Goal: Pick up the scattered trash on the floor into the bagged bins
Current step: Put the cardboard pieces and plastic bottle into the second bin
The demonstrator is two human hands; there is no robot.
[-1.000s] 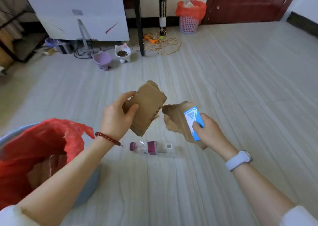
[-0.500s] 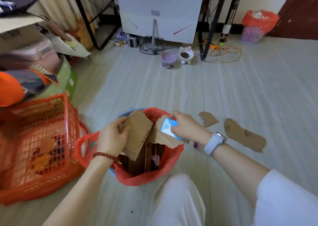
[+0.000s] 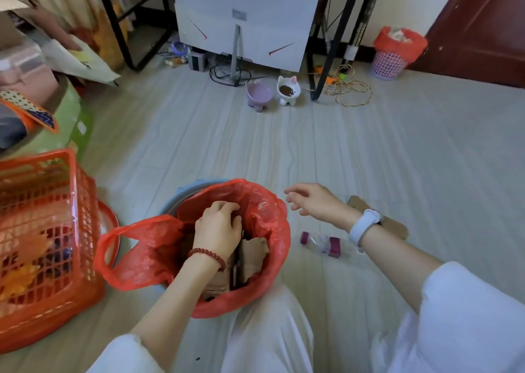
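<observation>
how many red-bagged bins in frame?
2. Blue bin with red bag right in front, left hand inside it; pink mesh bin at the far wall by the door. None evidently hidden.

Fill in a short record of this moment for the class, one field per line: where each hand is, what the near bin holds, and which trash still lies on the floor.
Left hand: down inside the red-bagged bin, fingers curled over cardboard pieces; firm grip or push unclear
Right hand: open, empty, above the floor right of the bin
Bin contents: brown cardboard
Still on floor: clear plastic bottle, cardboard scrap partly behind the right wrist
Far bin: red-bagged, by the door
</observation>
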